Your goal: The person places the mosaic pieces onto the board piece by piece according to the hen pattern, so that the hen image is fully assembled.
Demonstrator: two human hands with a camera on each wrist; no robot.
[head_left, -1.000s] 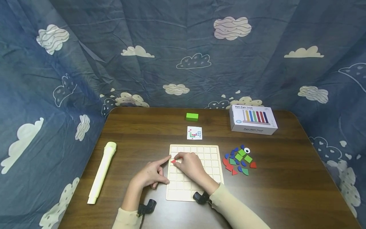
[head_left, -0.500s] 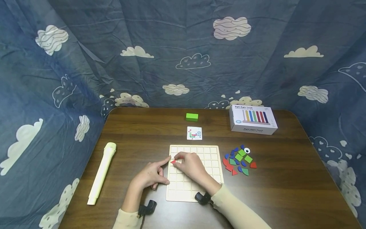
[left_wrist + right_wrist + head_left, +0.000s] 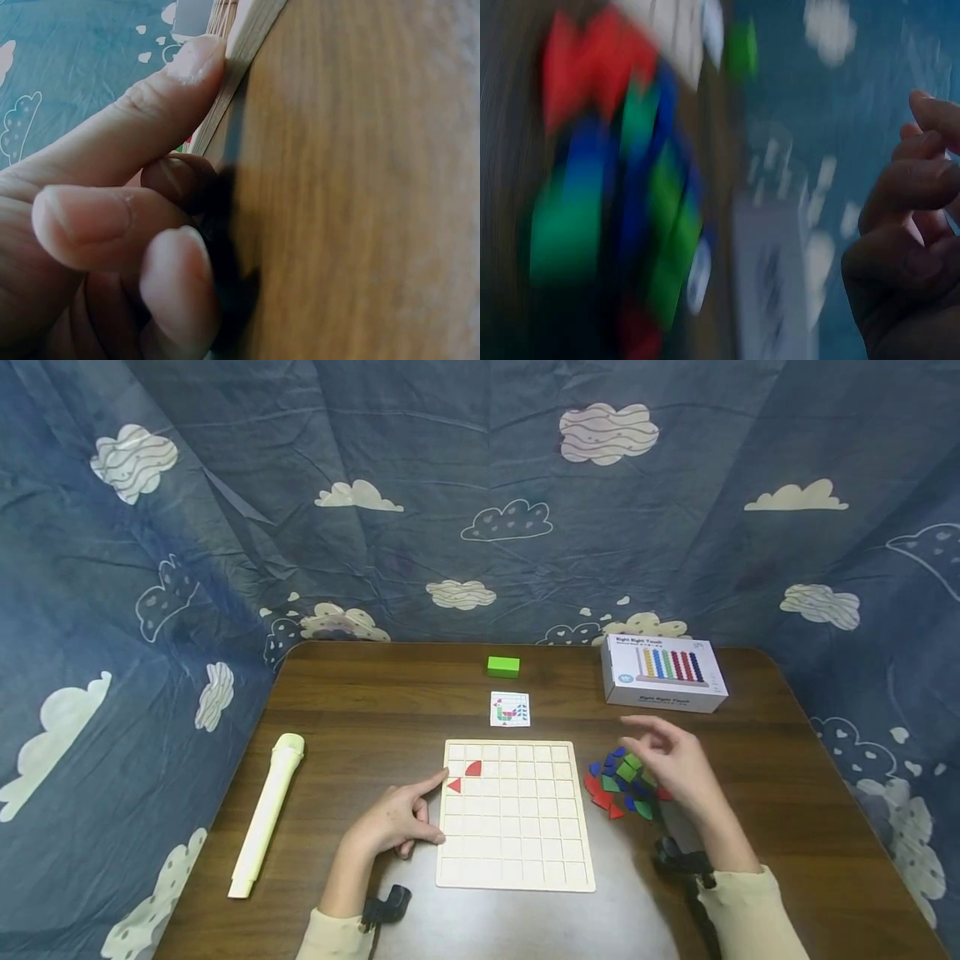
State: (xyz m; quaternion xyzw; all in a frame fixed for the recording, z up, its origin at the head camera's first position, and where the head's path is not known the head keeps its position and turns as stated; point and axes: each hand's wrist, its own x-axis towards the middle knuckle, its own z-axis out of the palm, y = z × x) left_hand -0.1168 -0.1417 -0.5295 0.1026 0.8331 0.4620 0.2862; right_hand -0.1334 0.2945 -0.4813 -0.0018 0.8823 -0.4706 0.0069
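two red pieces [image 3: 463,777]: in grid board [image 3: 517,843]
left hand [image 3: 396,820]: index finger pressing board edge, holds nothing
right hand [image 3: 671,767]: loose, empty, over shape pile [image 3: 618,785]

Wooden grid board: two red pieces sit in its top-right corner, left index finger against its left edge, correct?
Not quite. The head view shows the two red pieces in the top-left corner of the wooden grid board, not the top-right. The left hand does have its index finger against the board's left edge.
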